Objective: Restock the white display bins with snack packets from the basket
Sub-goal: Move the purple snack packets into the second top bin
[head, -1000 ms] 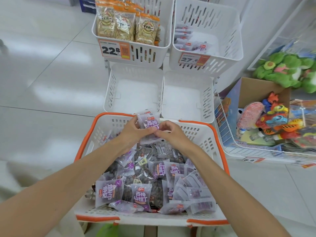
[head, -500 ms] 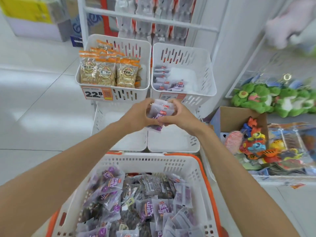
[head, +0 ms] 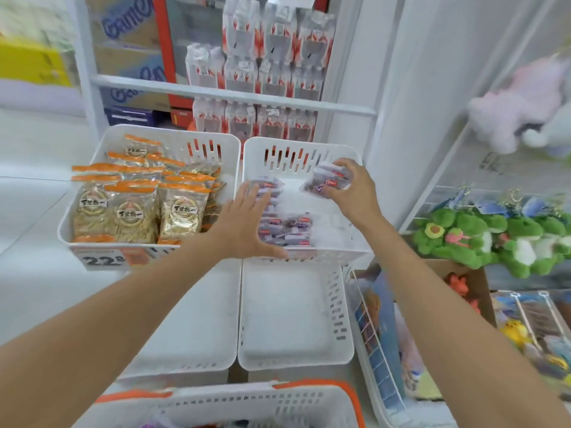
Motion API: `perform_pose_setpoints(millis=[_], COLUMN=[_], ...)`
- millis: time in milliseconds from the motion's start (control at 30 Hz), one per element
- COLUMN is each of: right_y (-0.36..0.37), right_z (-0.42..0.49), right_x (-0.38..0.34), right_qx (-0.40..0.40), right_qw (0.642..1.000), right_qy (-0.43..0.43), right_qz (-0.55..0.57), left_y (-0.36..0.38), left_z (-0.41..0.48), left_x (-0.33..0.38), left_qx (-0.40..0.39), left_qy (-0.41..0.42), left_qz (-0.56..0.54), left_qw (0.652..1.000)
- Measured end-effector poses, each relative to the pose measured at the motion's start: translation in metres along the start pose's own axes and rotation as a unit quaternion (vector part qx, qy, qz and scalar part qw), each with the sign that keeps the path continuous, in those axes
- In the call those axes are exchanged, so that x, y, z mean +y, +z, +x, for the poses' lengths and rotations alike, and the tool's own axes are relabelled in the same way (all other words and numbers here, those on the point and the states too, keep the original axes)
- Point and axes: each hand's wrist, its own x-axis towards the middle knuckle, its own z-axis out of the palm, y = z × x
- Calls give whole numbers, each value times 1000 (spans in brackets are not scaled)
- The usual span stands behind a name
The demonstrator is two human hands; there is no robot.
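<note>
Fingers (head: 347, 164) of the right hand (head: 358, 194) curl round packets (head: 326, 184); the left hand (head: 244, 225) lies flat, fingers spread, over the row (head: 278, 225) beneath, in the bin (head: 304, 143).

Cropped at 6 o'clock: basket (head: 234, 406), contents barely seen. Can't read blurred print on snack packets (head: 285, 225). Can't count those gripped in right hand (head: 355, 193). Partly covered by left forearm (head: 139, 304) at 8 o'clock: price tag (head: 105, 259). Cut off at 3 o'clock: green plush (head: 463, 239).

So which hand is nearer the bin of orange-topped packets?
Left. The left hand lies flat just beside the orange-packet bin, at the left edge of the neighbouring bin; the right hand grips snack packets at its far right.
</note>
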Motion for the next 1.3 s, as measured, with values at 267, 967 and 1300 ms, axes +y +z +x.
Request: perform_pose_setpoints(millis=[267, 967, 1300], right_y=[43, 48, 48], right_z=[26, -15, -222], right_x=[56, 31, -2], right_qx=[-245, -120, -93], right_qw=[963, 990, 996], right_qy=[112, 40, 12], right_qz=[23, -57, -2], left_y=[21, 18, 81], left_z=[6, -3, -151], left_x=[-11, -6, 2], left_qx=[55, 74, 180], left_qy=[36, 19, 2], left_qz=[-20, -70, -222], left_qw=[998, 995, 958])
